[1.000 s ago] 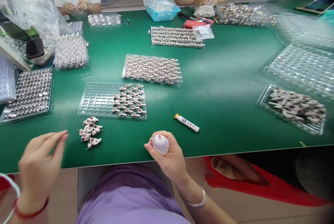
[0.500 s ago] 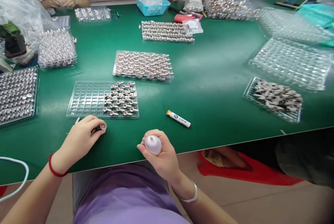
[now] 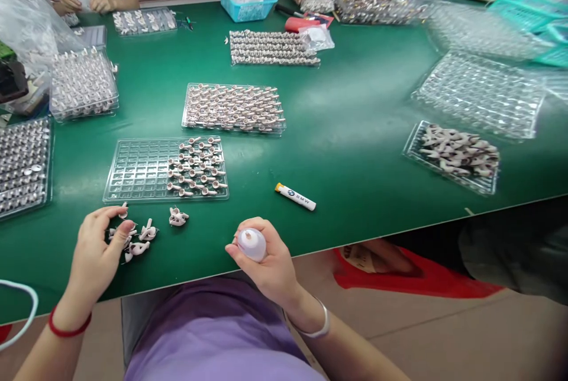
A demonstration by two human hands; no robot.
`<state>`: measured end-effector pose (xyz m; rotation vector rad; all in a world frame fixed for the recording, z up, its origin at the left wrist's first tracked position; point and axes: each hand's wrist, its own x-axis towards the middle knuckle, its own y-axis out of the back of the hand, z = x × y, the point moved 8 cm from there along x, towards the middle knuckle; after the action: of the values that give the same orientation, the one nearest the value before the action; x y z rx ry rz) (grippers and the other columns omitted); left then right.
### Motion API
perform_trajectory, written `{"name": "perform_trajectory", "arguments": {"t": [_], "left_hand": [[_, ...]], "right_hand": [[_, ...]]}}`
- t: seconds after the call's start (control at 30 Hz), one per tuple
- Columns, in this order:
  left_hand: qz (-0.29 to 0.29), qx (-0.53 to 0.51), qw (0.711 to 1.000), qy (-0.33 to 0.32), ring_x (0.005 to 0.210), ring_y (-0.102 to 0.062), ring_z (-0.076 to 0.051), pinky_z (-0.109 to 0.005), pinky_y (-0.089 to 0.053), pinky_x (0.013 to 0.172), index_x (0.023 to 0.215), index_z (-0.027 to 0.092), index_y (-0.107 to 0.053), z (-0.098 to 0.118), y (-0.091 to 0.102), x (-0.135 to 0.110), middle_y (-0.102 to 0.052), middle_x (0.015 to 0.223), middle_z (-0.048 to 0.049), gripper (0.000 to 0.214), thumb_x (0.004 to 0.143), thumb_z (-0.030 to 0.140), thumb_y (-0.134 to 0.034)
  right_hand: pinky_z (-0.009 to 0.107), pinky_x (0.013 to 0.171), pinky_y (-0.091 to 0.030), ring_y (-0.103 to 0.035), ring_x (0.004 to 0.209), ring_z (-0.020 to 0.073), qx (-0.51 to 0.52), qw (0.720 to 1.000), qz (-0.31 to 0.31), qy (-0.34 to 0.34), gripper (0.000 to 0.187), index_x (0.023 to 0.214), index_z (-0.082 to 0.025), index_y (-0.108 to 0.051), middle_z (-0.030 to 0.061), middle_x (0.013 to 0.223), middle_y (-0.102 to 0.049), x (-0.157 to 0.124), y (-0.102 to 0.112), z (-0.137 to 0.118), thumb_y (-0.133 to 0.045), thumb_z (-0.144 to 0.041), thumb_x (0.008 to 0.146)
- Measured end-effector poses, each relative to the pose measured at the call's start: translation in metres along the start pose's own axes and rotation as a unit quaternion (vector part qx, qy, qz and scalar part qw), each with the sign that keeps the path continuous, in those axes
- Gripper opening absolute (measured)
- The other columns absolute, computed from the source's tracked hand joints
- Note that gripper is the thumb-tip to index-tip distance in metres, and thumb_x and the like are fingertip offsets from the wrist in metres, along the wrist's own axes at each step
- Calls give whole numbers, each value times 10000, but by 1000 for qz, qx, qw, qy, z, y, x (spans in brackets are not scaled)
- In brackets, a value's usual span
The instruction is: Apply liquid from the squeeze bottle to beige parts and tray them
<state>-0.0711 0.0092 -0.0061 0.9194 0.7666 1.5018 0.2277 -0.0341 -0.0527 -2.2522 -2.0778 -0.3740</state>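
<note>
My left hand rests on the green table at its near edge, fingers curled onto a small heap of pinkish loose parts; whether it grips one I cannot make out. My right hand is closed round a small white bottle, held upright just over the table edge. A clear tray lies just beyond the loose parts, its right half filled with the same parts.
A white lighter lies right of the tray. A full tray sits behind it, and other trays stand at the left and right. Two other people sit at the far edge with a blue basket.
My left hand came down onto the pile, then drew back left, leaving the parts spread out. The right hand kept hold of the bottle. The view shifted right.
</note>
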Motion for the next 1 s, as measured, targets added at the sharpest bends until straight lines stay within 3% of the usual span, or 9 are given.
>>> {"name": "perform_trajectory", "arguments": {"t": [0.2,0.33,0.43,0.57,0.77,1.0], "left_hand": [[-40,-56,988,-138,1183,-560,-245,-391,-470,1004,1167,238,-598,56,-39,-5,-569,1260,-98,279,954,375,-483],[-15,48,973,-226,1017,-589,-279,-444,-479,925,1121,225,-660,91,-37,7,-632,1081,-104,280,910,385,-568],[-65,124,958,-252,836,-582,-259,-413,-494,789,981,200,-710,102,-45,11,-626,908,-95,212,904,324,-555],[-128,51,964,-226,772,-611,-207,-333,-488,698,889,209,-679,107,-53,10,-651,871,-58,204,921,250,-481],[-174,-147,969,-97,666,-656,-154,-269,-504,615,858,244,-648,101,-58,8,-703,747,27,91,866,310,-587],[-76,-214,971,-74,781,-689,-181,-289,-574,688,915,282,-733,87,-31,-8,-729,926,-21,126,845,351,-654]], "right_hand": [[262,615,-490,-566,686,133,-9,1000,11,6,192,907,-241,-549,-9,822,-591,1,0,-3,-712,-238,807],[265,621,-491,-572,689,136,-17,1000,8,9,197,911,-239,-547,-9,816,-591,2,0,-3,-714,-248,806],[264,616,-490,-570,690,138,-17,1000,5,13,204,920,-242,-548,-6,823,-594,2,1,-3,-716,-258,807],[258,609,-486,-569,684,136,-13,1000,10,9,199,915,-243,-549,-6,824,-601,3,1,-6,-713,-259,805],[264,649,-503,-610,745,155,-32,999,-11,-41,224,928,-232,-570,3,861,-639,17,-12,-9,-726,-257,769],[285,698,-532,-637,796,170,44,994,-62,-77,275,949,-227,-572,18,918,-650,29,-35,-9,-747,-295,749]]}}
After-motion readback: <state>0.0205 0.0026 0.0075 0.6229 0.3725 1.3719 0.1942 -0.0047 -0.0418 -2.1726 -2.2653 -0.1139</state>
